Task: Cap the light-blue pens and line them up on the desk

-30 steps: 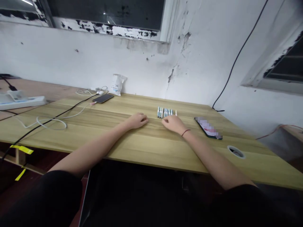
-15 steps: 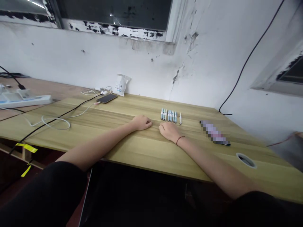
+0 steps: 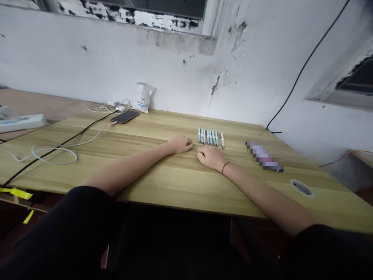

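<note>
My left hand (image 3: 180, 144) rests on the wooden desktop (image 3: 163, 186), its fingers curled into a loose fist. Just to its right, my right hand (image 3: 212, 156) also lies curled on the wood, a thin red cord (image 3: 224, 167) around the wrist. A small gap separates the two hands. Nothing shows in either one. Right behind them is a row of several slim pens or markers (image 3: 208, 137) in blue and cream tones. One cream pen (image 3: 222, 140) lies a little apart at the row's right end.
At the back left are a phone (image 3: 125, 116) on a cable, a white packet (image 3: 144, 97) and a coiled white cable (image 3: 100, 107). A black cable (image 3: 64, 144) crosses the left side. On the right lie a blurred-out flat object (image 3: 264, 156) and a cable hole (image 3: 302, 188).
The view has tilted down and turned slightly right. Both hands have shifted a little to the right relative to the pens, still curled. The pens lie as before.
</note>
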`<action>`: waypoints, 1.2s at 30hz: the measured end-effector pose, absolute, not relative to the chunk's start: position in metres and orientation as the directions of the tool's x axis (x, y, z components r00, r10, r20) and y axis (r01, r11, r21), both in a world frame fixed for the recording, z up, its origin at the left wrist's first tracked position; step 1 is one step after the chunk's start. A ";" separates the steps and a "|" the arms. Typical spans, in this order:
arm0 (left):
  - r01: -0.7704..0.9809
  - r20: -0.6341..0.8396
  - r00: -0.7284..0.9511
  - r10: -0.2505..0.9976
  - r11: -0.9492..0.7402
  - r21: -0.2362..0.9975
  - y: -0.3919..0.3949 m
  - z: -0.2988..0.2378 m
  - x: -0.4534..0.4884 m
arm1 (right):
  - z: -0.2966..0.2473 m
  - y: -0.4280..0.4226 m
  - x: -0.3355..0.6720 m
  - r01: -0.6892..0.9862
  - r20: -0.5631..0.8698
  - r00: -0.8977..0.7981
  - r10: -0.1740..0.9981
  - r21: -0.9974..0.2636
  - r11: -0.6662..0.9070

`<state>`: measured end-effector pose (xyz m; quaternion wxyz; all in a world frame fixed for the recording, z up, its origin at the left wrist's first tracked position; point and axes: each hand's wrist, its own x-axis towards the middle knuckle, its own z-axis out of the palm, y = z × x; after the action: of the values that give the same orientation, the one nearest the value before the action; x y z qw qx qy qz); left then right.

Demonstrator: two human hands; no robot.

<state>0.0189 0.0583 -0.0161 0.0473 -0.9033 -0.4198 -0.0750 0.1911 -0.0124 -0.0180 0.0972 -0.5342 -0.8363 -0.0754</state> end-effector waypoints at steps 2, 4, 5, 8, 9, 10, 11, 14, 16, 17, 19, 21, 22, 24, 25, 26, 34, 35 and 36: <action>0.767 0.179 0.631 0.755 -0.641 0.000 0.058 -0.018 0.019 | -0.018 -0.013 0.190 0.912 0.236 -0.402 0.885 0.015 0.410; 0.773 0.186 0.620 0.762 -0.634 0.020 0.056 -0.019 0.018 | -0.018 -0.011 0.190 0.917 0.223 -0.392 0.893 0.019 0.398; 0.774 0.191 0.617 0.764 -0.632 0.027 0.054 -0.019 0.018 | -0.018 -0.010 0.189 0.920 0.217 -0.388 0.896 0.025 0.392; 0.767 0.207 0.621 0.756 -0.641 0.038 0.051 -0.019 0.018 | -0.018 -0.003 0.185 0.918 0.208 -0.394 0.895 0.044 0.394; 0.765 0.208 0.623 0.754 -0.643 0.040 0.050 -0.019 0.018 | -0.019 0.000 0.183 0.916 0.210 -0.400 0.892 0.044 0.400; 0.766 0.207 0.621 0.756 -0.642 0.042 0.049 -0.019 0.018 | -0.019 0.003 0.181 0.914 0.217 -0.402 0.890 0.041 0.403; 0.767 0.207 0.620 0.757 -0.640 0.044 0.049 -0.019 0.018 | -0.020 0.005 0.179 0.914 0.224 -0.402 0.888 0.036 0.404; 0.763 0.211 0.623 0.753 -0.645 0.049 0.047 -0.020 0.017 | -0.020 0.009 0.176 0.912 0.243 -0.402 0.883 0.021 0.410; 0.758 0.218 0.626 0.749 -0.649 0.055 0.047 -0.020 0.016 | -0.020 0.009 0.176 0.904 0.239 -0.417 0.877 0.015 0.426; 0.755 0.223 0.628 0.746 -0.653 0.056 0.047 -0.020 0.016 | -0.019 0.008 0.177 0.900 0.235 -0.426 0.873 0.010 0.436; 0.748 0.229 0.637 0.736 -0.662 0.047 0.047 -0.021 0.014 | -0.018 0.006 0.178 0.890 0.233 -0.443 0.866 -0.005 0.457; 0.739 0.230 0.649 0.725 -0.673 0.036 0.048 -0.022 0.012 | -0.017 0.005 0.179 0.877 0.238 -0.464 0.853 -0.013 0.480; 0.735 0.233 0.653 0.721 -0.677 0.035 0.048 -0.022 0.012 | -0.017 0.004 0.179 0.871 0.239 -0.475 0.847 -0.011 0.491; 0.739 0.237 0.647 0.725 -0.672 0.040 0.047 -0.022 0.010 | -0.017 0.004 0.179 0.865 0.235 -0.487 0.841 -0.005 0.502; 0.745 0.236 0.640 0.731 -0.666 0.045 0.047 -0.021 0.010 | -0.017 0.004 0.179 0.866 0.233 -0.486 0.842 -0.005 0.501; 0.751 0.232 0.634 0.738 -0.659 0.046 0.046 -0.021 0.010 | -0.018 0.004 0.179 0.867 0.232 -0.483 0.844 -0.008 0.498; 0.749 0.225 0.645 0.730 -0.662 0.002 0.042 -0.016 0.009 | -0.018 0.004 0.177 0.859 0.247 -0.494 0.834 -0.009 0.512; 0.746 0.225 0.649 0.727 -0.665 -0.001 0.042 -0.016 0.009 | -0.018 0.004 0.177 0.859 0.249 -0.495 0.833 -0.010 0.513; 0.745 0.224 0.651 0.725 -0.667 -0.003 0.042 -0.016 0.009 | -0.017 0.004 0.177 0.859 0.250 -0.493 0.833 -0.010 0.511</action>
<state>0.0090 0.0422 -0.0158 0.0475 -0.9073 -0.4051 -0.1025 0.1772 0.0036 -0.0175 0.1119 -0.4909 -0.8621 -0.0581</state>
